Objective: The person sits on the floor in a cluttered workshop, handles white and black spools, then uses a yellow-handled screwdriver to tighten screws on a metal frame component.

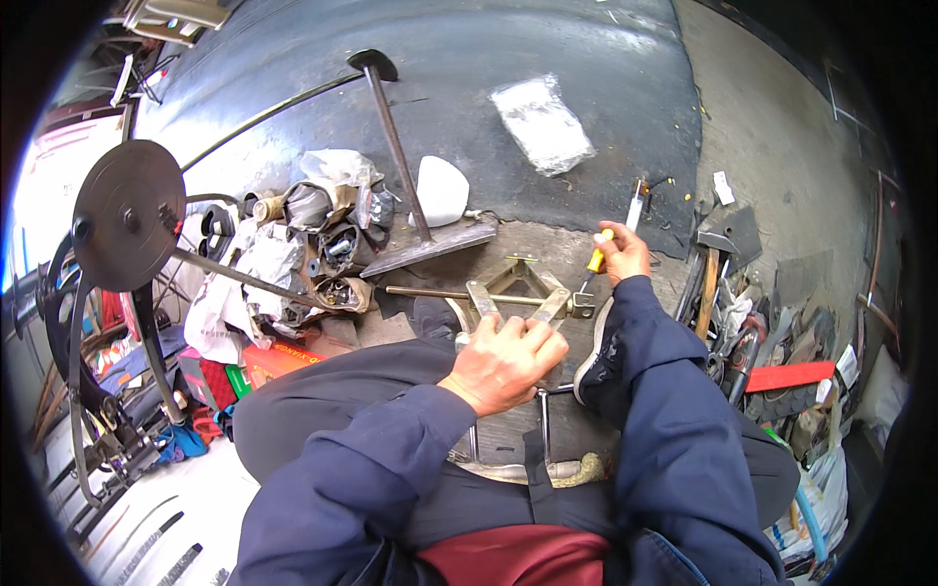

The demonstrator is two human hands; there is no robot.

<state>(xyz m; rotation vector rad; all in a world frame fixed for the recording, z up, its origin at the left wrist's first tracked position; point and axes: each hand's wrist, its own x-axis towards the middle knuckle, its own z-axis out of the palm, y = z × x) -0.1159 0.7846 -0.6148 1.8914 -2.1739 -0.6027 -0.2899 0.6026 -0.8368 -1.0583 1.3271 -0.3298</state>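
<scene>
A metal scissor jack point(525, 280) lies between my feet, its long threaded rod running sideways through the arms. Over its near side, my left hand point(508, 359) is closed with fingers bent around the arms. My right hand point(623, 256) grips a yellow-handled screwdriver point(598, 258), its shaft pointing down toward the block point(583, 308) at the right end of the rod. The screwdriver's tip is close to that block; whether they touch I cannot tell. My left palm hides the jack's lower part.
A hammer point(710, 289) lies at the right near scrap and a red bar point(789, 377). A white plastic jug point(440, 189) stands behind a metal stand point(428, 251). Wrapped parts point(322, 249) are piled at left, beside a large black wheel point(130, 216). A clear plastic packet point(544, 124) lies ahead.
</scene>
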